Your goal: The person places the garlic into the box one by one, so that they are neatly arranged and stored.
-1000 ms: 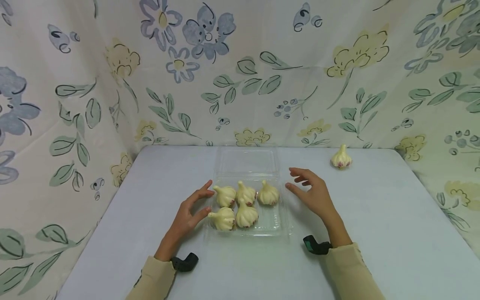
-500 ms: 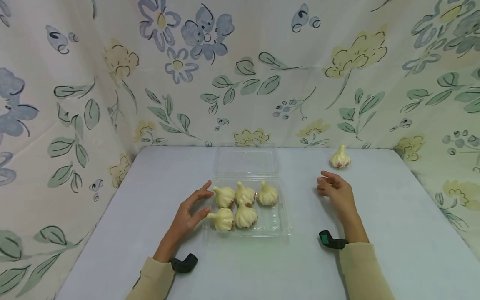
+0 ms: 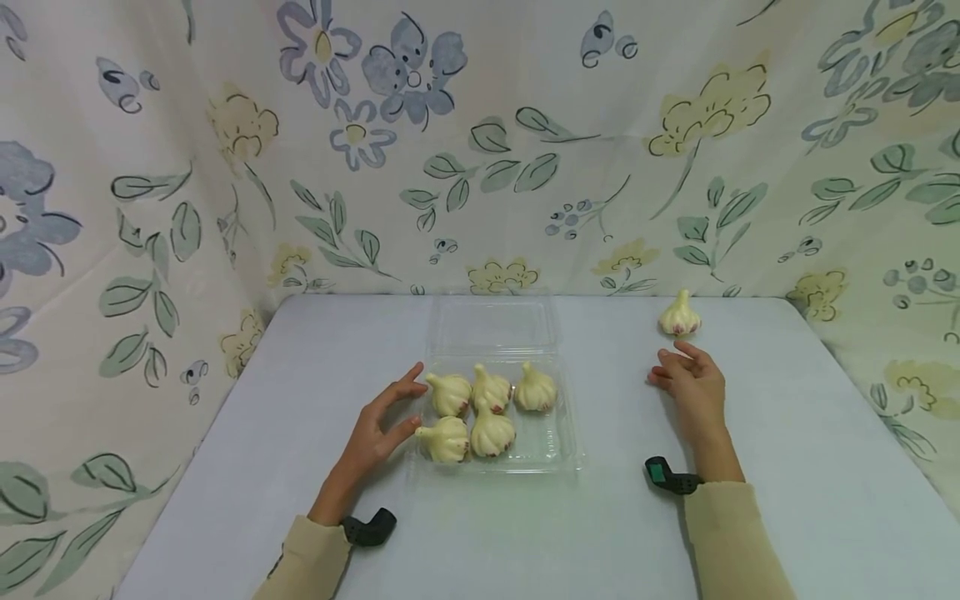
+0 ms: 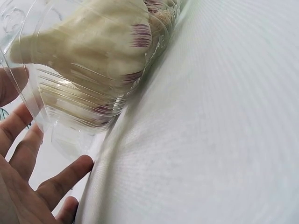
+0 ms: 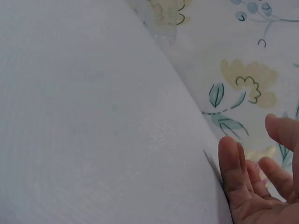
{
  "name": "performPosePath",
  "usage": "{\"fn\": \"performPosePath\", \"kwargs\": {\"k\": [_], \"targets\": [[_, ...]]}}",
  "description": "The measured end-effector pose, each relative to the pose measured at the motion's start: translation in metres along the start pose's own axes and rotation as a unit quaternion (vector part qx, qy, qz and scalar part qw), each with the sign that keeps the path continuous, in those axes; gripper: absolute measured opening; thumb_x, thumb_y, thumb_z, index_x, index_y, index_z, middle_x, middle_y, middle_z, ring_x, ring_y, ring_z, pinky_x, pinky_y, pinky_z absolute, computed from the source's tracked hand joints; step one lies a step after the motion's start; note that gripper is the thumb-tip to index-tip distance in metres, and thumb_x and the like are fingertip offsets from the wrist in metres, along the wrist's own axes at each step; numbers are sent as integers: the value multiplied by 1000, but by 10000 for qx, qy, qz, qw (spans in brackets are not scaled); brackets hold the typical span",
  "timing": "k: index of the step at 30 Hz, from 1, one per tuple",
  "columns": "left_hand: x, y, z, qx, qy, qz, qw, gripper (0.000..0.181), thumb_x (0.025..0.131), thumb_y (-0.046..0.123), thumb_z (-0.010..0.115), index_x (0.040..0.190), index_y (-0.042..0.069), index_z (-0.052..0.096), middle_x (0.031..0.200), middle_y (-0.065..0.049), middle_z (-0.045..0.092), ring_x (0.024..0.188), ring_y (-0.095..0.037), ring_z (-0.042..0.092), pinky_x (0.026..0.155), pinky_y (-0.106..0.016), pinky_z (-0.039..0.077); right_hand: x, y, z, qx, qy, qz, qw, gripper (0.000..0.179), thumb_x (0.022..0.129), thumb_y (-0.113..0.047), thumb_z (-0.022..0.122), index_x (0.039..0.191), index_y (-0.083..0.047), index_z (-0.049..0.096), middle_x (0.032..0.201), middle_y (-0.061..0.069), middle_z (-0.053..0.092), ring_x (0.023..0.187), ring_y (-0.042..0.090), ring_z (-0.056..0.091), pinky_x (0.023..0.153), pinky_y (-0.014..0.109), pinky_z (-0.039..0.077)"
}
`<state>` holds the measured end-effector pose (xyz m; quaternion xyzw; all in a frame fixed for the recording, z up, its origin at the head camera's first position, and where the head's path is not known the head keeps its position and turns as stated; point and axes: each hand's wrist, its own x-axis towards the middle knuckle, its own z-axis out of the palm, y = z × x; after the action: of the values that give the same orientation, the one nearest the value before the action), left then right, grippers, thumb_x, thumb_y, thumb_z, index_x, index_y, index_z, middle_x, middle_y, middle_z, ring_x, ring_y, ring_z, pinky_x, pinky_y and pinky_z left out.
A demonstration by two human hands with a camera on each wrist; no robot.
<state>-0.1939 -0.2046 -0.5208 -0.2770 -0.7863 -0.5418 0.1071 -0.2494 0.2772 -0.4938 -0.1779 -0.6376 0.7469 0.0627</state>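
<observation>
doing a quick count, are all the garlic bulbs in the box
No, one bulb sits outside the box, just beyond the right hand.

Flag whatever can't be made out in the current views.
Head: container floor under the five garlic bulbs, hidden by them.
Head: whether right hand touches lone garlic, too close to tell.
Head: sleeves, cut off by bottom edge.
Left wrist: left hand, cut off at left.
Right wrist: right hand, cut off at right.

5 garlic bulbs [image 3: 536, 390] in box [image 3: 542, 437] on table [image 3: 495, 533]; lone bulb [image 3: 679, 317] to R, nr back edge [image 3: 615, 297].
</observation>
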Motion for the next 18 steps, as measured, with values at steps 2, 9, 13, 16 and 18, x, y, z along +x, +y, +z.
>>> {"fn": "performPosePath", "kwargs": {"k": [2, 9, 13, 16, 18], "targets": [[0, 0, 0, -6, 4, -46, 10000, 39, 92, -4, 65, 131, -6, 59, 162, -18, 39, 151, -11, 38, 119, -15, 26, 4, -2, -3, 182, 154, 105, 9997, 75, 95, -21, 73, 156, -8, 33, 106, -5, 62, 75, 7, 71, 72, 20, 60], [-1, -2, 0, -14, 11, -18, 10000, 39, 92, -4, 64, 131, -6, 59, 162, -18, 39, 152, -11, 35, 119, -16, 25, 23, -9, -12, 210, 549, 250, 9980, 84, 93, -16, 75, 160, -13, 26, 102, -7, 58, 65, 6, 68, 62, 21, 59], [-1, -2, 0, -9, 23, 46, 10000, 38, 93, -4, 64, 130, -7, 58, 161, -20, 40, 152, -11, 36, 119, -15, 26, 35, -12, -16, -341, 678, 284, 9967, 83, 92, -21, 76, 160, -20, 29, 114, -7, 44, 66, 4, 66, 58, 21, 58], [0, -1, 0, -16, 30, 54, 10000, 38, 93, -4, 64, 130, -7, 58, 161, -20, 40, 152, -12, 37, 119, -16, 26, 43, -14, -18, -792, 618, 254, 9946, 86, 91, -27, 77, 161, -23, 28, 118, -10, 40, 68, 2, 65, 55, 20, 56], [0, -1, 1, -40, 35, 50, 10000, 38, 93, -4, 64, 130, -7, 58, 161, -19, 40, 152, -13, 36, 119, -16, 26, 49, -15, -20, -1065, 531, 205, 9927, 89, 91, -32, 78, 162, -25, 25, 120, -11, 38, 69, 1, 64, 54, 20, 55]]}}
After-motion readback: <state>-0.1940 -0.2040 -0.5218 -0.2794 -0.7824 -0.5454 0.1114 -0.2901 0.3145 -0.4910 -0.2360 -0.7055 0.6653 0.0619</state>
